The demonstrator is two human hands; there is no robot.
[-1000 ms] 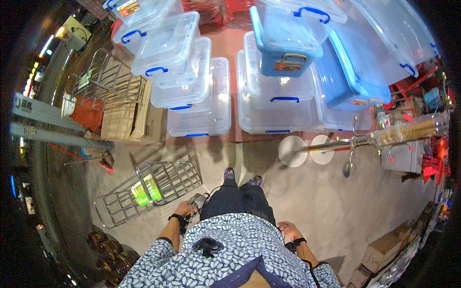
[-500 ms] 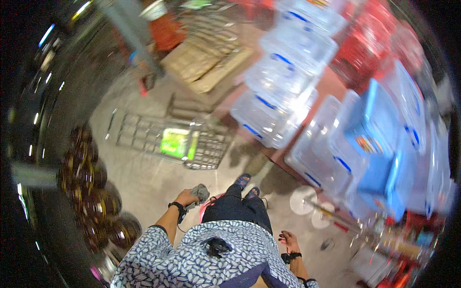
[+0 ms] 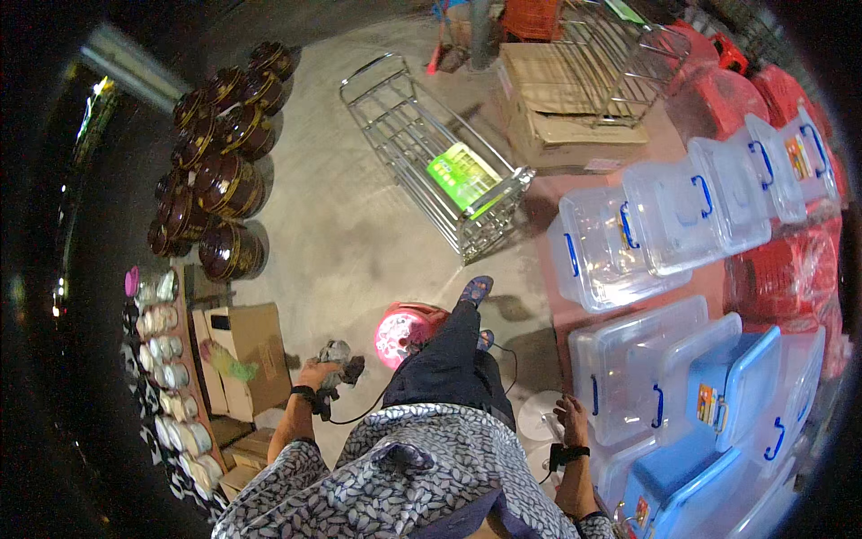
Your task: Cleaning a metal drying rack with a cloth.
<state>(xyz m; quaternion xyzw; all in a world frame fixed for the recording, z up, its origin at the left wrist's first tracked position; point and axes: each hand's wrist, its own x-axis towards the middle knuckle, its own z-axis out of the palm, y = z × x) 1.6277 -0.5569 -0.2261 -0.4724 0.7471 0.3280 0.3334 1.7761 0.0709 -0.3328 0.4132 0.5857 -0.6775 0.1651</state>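
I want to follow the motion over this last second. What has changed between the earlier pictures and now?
The person has turned: the clear storage boxes, first ahead, now lie at the right, the wire cart is ahead, and brown jars and a pink stool have come into view. The left hand still holds a small grey object with a cord. The right hand stays empty at the side.

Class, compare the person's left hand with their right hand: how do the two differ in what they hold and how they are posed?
The left hand grips a small grey object with a trailing cord; the right hand holds nothing. The left hand is raised forward; the right hand hangs at the side. Both wear dark wrist straps.
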